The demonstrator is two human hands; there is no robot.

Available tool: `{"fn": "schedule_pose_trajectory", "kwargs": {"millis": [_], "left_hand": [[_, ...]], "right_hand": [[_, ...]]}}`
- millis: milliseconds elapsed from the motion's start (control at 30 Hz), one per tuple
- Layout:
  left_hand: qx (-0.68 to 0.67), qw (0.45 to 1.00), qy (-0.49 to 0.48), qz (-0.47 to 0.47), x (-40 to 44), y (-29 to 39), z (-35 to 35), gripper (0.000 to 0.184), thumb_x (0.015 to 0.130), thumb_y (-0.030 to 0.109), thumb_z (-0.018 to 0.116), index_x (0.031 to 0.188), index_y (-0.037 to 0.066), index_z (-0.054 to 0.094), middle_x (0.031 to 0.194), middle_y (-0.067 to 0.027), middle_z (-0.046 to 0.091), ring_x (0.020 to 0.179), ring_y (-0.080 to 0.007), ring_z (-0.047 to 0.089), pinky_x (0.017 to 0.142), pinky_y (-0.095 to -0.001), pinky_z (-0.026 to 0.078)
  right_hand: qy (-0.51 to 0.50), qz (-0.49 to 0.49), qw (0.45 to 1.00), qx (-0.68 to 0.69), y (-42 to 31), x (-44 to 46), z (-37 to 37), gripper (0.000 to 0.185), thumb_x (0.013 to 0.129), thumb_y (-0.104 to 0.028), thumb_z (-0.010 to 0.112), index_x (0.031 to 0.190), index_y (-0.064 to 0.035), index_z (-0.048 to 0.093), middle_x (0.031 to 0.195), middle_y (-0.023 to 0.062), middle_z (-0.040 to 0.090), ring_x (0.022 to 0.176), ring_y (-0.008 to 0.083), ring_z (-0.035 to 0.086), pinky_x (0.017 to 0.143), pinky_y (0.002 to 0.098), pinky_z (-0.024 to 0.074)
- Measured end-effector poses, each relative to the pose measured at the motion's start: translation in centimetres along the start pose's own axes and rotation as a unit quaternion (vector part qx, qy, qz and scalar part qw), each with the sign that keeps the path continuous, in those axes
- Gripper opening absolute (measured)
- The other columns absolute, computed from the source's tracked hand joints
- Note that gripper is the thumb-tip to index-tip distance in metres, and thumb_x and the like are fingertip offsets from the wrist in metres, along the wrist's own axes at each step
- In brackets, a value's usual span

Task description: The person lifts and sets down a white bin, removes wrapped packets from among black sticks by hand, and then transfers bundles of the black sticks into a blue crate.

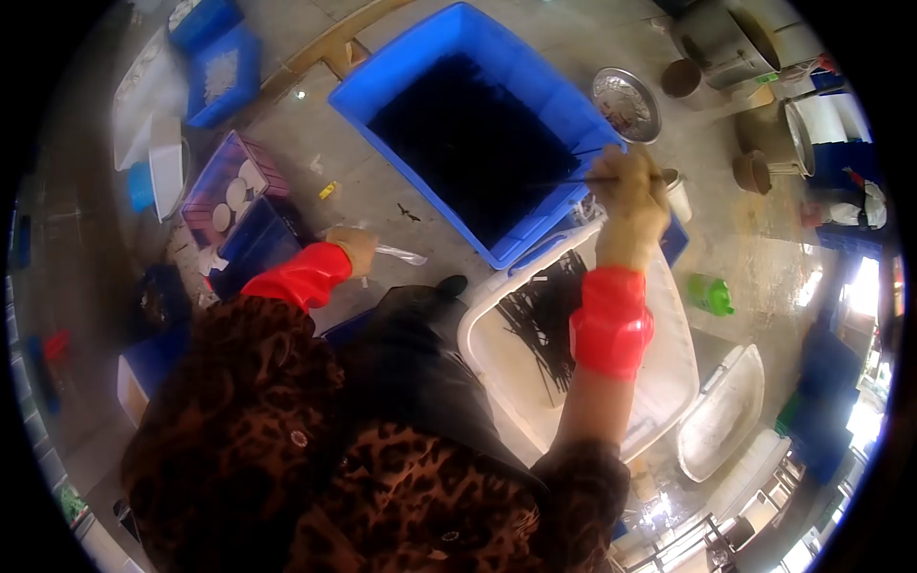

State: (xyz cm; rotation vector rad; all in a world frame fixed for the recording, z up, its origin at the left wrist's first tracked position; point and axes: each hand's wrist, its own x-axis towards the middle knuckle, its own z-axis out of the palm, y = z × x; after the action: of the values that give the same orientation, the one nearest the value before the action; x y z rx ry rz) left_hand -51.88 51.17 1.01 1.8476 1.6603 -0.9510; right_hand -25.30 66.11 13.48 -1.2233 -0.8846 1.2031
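Note:
My right hand (630, 196) is closed over the right rim of a large blue tub (396, 91). From its fingers a thin dark strand (564, 181) reaches left over the tub, which holds a mass of black material (458, 143). Below that hand stands a white tub (506, 382) with loose black strands (540, 329) in it. My left hand (355, 250) is closed, left of the blue tub, on a short, shiny, blade-like strip (401, 255) that points right. Both wrists carry red cuffs.
A pink basket (250, 153) with round pale items stands at left, near blue bins (224, 72). At right are a metal bowl (626, 103), large metal pots (726, 43), a green container (710, 294) and a white lid-like tray (721, 415). The floor looks wet at right.

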Motion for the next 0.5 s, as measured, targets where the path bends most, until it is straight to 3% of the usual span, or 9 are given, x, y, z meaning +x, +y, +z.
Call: {"fn": "schedule_pose_trajectory", "kwargs": {"millis": [67,100,167,200,300,333,367,467,500], "left_hand": [[-0.133,0.977,0.164,-0.012,-0.7,-0.1,-1.4,0.017,0.068,0.018,0.052,0.079,0.007,0.061,0.078,-0.0145,0.06,0.075,-0.0293,0.057,0.063,-0.0392,0.045],[-0.127,0.979,0.16,-0.016,-0.5,-0.1,-2.6,0.017,0.068,0.018,0.052,0.079,0.007,0.061,0.078,-0.0145,0.06,0.075,-0.0293,0.057,0.063,-0.0392,0.045],[-0.198,0.925,0.323,-0.01,0.3,0.8,-5.7,0.018,0.067,0.022,0.054,0.078,0.009,0.059,0.078,-0.0139,0.058,0.076,-0.0293,0.056,0.063,-0.0394,0.043],[-0.192,0.929,0.318,-0.012,1.0,1.1,-7.6,0.018,0.067,0.022,0.054,0.078,0.009,0.059,0.078,-0.0139,0.058,0.076,-0.0293,0.056,0.063,-0.0394,0.043],[-0.303,0.901,0.311,-0.002,5.5,0.7,-14.1,0.018,0.066,0.023,0.054,0.077,0.009,0.059,0.078,-0.0138,0.059,0.074,-0.0272,0.057,0.061,-0.0385,0.043],[-0.233,0.97,0.059,0.02,7.7,0.2,-16.7,0.017,0.066,0.022,0.053,0.076,0.009,0.059,0.079,-0.013,0.059,0.074,-0.0261,0.057,0.061,-0.0381,0.043],[-0.148,0.968,-0.197,0.04,9.2,0.2,-18.3,0.017,0.067,0.021,0.052,0.076,0.01,0.059,0.08,-0.0123,0.06,0.075,-0.0249,0.057,0.061,-0.0377,0.042],[-0.009,0.944,-0.312,0.109,11.3,2.1,-20.6,0.021,0.067,0.021,0.051,0.082,0.01,0.06,0.079,-0.0088,0.061,0.073,-0.0213,0.057,0.062,-0.0323,0.043],[0.001,0.968,-0.184,0.171,12.1,1.5,-16.9,0.03,0.066,0.024,0.055,0.09,0.008,0.06,0.077,-0.0067,0.061,0.073,-0.0188,0.057,0.063,-0.0262,0.044]], "right_hand": [[-0.008,0.102,0.989,-0.106,3.1,1.8,0.9,0.034,0.077,-0.024,0.052,0.096,0.0038,0.052,0.083,0.0101,0.059,0.074,0.0145,0.056,0.066,0.0247,0.0429],[-0.015,-0.03,0.926,-0.377,4.7,2.3,0.6,0.037,0.074,-0.029,0.054,0.09,0.004,0.052,0.079,0.0108,0.058,0.073,0.0184,0.056,0.067,0.0287,0.0412],[-0.053,0.177,0.896,-0.403,2.2,1.6,1.0,0.044,0.073,-0.031,0.052,0.102,0.0013,0.052,0.092,0.0148,0.059,0.083,0.0281,0.056,0.077,0.0319,0.0403],[-0.034,0.124,0.901,-0.415,6.3,2.2,-0.8,0.049,0.073,-0.031,0.052,0.112,-0.0015,0.048,0.099,0.0153,0.058,0.091,0.0272,0.055,0.081,0.0299,0.0399],[-0.028,0.176,0.887,-0.427,9.0,1.3,-1.6,0.042,0.077,-0.026,0.049,0.112,-0.0025,0.049,0.102,0.0153,0.057,0.098,0.0271,0.053,0.087,0.0296,0.0386],[-0.044,0.227,0.884,-0.406,10.7,1.1,-2.0,0.038,0.077,-0.021,0.051,0.111,-0.0028,0.05,0.102,0.0156,0.057,0.097,0.026,0.054,0.087,0.0287,0.0388],[-0.042,0.179,0.906,-0.38,10.9,0.4,-1.9,0.036,0.077,-0.018,0.053,0.109,-0.0028,0.051,0.1,0.0154,0.058,0.095,0.0259,0.055,0.084,0.0293,0.0409],[-0.03,0.098,0.931,-0.351,11.7,-1.9,-2.1,0.031,0.075,-0.012,0.054,0.105,-0.0021,0.052,0.095,0.0158,0.059,0.089,0.0269,0.057,0.077,0.0309,0.0447],[-0.023,0.058,0.934,-0.351,12.3,-2.3,-2.4,0.03,0.074,-0.008,0.055,0.103,-0.0015,0.053,0.092,0.0165,0.059,0.085,0.0279,0.058,0.073,0.0318,0.0465]]}}
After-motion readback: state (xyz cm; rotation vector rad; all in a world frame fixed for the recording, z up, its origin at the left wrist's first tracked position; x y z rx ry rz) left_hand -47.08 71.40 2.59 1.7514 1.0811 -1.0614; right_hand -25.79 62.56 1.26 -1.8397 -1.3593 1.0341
